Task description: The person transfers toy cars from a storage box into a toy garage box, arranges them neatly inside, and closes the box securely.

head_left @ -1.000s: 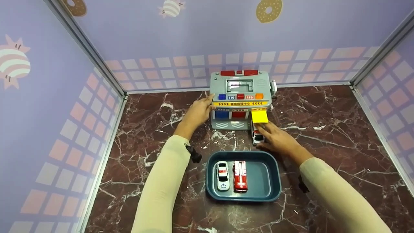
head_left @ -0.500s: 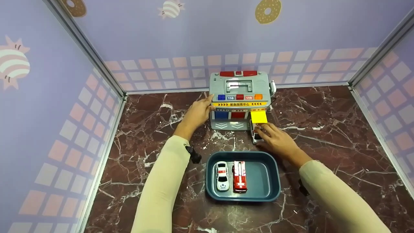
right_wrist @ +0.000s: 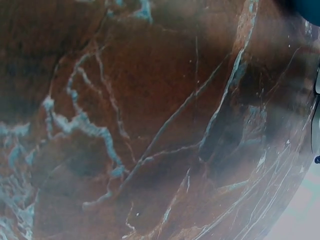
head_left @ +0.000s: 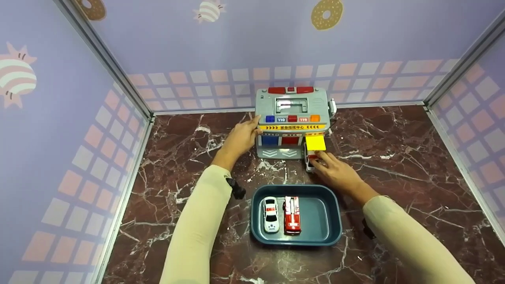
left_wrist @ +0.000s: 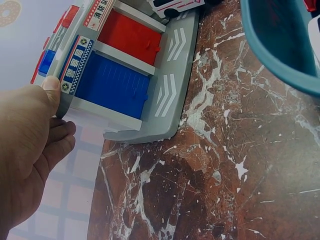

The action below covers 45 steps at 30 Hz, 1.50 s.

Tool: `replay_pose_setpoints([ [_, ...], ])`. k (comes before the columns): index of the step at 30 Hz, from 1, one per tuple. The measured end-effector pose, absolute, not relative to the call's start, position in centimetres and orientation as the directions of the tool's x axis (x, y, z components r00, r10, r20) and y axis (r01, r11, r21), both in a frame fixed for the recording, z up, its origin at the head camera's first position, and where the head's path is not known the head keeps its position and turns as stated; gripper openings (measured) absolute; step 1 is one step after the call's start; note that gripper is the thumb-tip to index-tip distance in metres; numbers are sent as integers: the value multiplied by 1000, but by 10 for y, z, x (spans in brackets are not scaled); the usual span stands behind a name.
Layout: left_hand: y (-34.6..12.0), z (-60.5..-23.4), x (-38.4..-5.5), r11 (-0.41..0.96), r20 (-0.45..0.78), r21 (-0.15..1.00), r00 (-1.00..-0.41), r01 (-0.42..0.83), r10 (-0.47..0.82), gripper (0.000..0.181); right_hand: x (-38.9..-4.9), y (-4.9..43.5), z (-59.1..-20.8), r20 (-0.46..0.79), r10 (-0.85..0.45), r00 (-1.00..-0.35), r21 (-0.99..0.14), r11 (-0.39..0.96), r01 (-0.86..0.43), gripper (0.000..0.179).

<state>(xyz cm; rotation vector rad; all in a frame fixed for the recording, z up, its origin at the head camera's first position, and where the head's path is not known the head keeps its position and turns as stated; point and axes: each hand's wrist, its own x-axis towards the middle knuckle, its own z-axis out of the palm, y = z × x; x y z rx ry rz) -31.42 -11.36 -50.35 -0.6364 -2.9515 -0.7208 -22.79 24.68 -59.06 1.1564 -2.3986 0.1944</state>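
A grey toy rescue station (head_left: 292,104) with blue and red garage doors stands against the back wall. My left hand (head_left: 244,135) holds its left front edge, thumb on the front and fingers curled behind in the left wrist view. A yellow flap door (head_left: 315,142) is raised at the station's right bay. Under it sits a white toy van (head_left: 310,165) with red markings, its far end beneath the flap. My right hand (head_left: 335,170) grips the van from the right, thumb and fingers over its near part. The right wrist view shows mainly tabletop.
In front of the station is a dark teal tray (head_left: 335,236). Inside lie a white toy police car (head_left: 271,215) and a red toy fire engine (head_left: 292,216). Patterned walls enclose the marbled tabletop (head_left: 177,157) at left, back and right.
The white van has slid a little farther under the yellow flap, with my right hand moving along and its fingers shifting onto the van. My left hand stays on the station.
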Motion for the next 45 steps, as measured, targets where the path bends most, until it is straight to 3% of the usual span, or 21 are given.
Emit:
replay_pose_setpoints([
  [22,-111,-503,-313,816,114,434,-921,383,372,61,-235,245,-594,483,-737,-472,193,616,-764,34],
  [45,-111,-504,-314,829,103,420,-927,370,362,58,-227,247,-589,307,-674,-672,86,723,-685,55],
])
